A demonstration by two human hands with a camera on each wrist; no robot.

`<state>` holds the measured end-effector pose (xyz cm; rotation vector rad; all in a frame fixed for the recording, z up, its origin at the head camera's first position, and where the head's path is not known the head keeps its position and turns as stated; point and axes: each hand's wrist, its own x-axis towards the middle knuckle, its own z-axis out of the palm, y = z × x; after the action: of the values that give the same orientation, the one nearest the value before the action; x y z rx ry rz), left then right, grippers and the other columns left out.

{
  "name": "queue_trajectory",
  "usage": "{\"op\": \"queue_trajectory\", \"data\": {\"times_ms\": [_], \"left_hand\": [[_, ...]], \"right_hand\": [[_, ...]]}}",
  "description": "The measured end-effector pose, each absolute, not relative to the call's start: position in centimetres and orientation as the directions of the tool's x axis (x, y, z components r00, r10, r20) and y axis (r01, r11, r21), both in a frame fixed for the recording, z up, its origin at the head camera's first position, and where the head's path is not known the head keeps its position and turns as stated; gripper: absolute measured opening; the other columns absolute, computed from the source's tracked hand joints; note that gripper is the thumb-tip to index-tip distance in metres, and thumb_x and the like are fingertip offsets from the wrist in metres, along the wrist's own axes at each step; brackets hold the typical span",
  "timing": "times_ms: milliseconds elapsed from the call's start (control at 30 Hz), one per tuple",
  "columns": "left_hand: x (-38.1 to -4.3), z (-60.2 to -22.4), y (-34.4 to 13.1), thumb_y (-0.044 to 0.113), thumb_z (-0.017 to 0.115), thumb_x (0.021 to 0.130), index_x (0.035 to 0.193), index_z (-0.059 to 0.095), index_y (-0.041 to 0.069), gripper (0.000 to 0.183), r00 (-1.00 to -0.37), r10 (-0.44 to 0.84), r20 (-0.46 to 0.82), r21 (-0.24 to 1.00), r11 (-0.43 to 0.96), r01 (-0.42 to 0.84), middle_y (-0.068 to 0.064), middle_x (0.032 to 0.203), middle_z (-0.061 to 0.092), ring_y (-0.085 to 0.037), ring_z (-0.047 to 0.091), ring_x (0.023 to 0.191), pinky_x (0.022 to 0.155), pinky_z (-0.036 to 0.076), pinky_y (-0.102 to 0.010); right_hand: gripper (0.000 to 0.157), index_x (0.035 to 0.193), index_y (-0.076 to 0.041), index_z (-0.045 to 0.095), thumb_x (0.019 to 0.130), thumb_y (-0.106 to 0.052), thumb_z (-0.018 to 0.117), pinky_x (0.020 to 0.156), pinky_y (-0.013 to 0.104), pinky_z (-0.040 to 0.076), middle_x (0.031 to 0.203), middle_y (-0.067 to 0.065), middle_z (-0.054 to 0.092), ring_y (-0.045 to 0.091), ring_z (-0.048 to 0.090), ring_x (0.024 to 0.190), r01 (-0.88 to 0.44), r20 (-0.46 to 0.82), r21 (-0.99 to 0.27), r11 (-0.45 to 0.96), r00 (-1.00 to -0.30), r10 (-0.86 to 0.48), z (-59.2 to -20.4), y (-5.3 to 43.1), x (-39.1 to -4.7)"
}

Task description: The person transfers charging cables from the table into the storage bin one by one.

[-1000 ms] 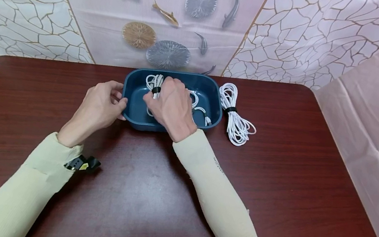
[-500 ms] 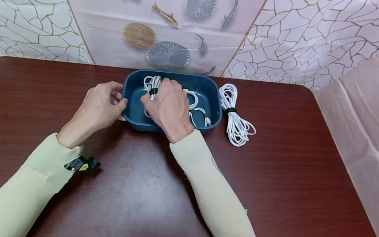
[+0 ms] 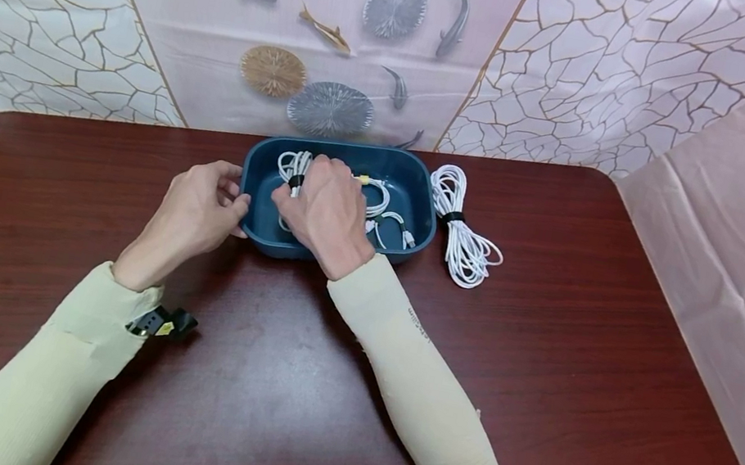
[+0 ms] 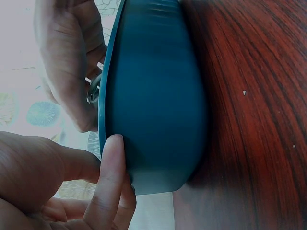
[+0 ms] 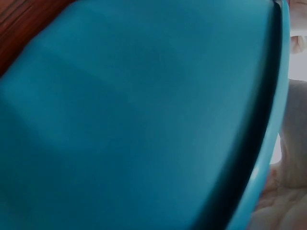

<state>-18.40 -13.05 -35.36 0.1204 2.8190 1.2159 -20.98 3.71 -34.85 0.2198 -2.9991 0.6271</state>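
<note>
A dark blue basin [image 3: 265, 245] stands at the back of the table. My left hand [image 3: 198, 202] holds the basin's left end at the rim; in the left wrist view, a fingertip presses the outer wall [image 4: 158, 96]. Inside the basin, my right hand [image 3: 327, 212] holds a white cable bundle [image 3: 294, 162] tied with a black strap, near the left end. The right fingertips are mostly hidden behind the hand. To the right of that hand lie a coiled white cable [image 3: 381, 202] with a yellow tag and a shorter white cable [image 3: 407, 237]. The basin's outer wall [image 5: 144, 120] fills most of the right wrist view.
A larger white cable bundle [image 3: 467, 245] with a black strap lies on the dark wooden table [image 3: 592, 346], just right of the basin. Behind the table's back edge hangs a patterned cloth [image 3: 417, 66].
My right hand has shifted slightly left inside the basin together with the strapped cable bundle, showing more of the cables to its right. The left hand and basin have stayed put.
</note>
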Motion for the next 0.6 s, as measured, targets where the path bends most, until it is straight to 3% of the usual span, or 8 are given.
{"op": "queue_trajectory", "data": {"times_ms": [167, 600], "left_hand": [[-18.38, -35.35, -13.10, 0.010, 0.058, 0.101, 0.139, 0.051, -0.011, 0.044, -0.995, 0.099, -0.027, 0.725, 0.687, 0.048, -0.023, 0.109, 0.065, -0.024, 0.073, 0.084, 0.055, 0.052, -0.012], [-18.38, -35.44, -13.07, 0.010, 0.058, 0.100, 0.139, 0.052, -0.010, 0.043, -0.995, 0.098, -0.025, 0.735, 0.677, 0.048, -0.022, 0.108, 0.065, -0.010, 0.071, 0.071, 0.055, 0.053, -0.013]], "right_hand": [[0.037, 0.098, -0.005, 0.067, 0.091, -0.042, 0.071, 0.066, 0.037, 0.061, 0.096, 0.008, 0.067, 0.023, 0.068, 0.083, -0.151, 0.088, -0.401, 0.903, -0.988, -0.126, -34.94, 3.55, -21.06], [0.037, 0.097, -0.005, 0.068, 0.091, -0.042, 0.072, 0.065, 0.036, 0.061, 0.094, 0.008, 0.067, 0.023, 0.069, 0.079, -0.155, 0.087, -0.377, 0.913, -0.988, -0.131, -35.43, 3.12, -21.09]]}}
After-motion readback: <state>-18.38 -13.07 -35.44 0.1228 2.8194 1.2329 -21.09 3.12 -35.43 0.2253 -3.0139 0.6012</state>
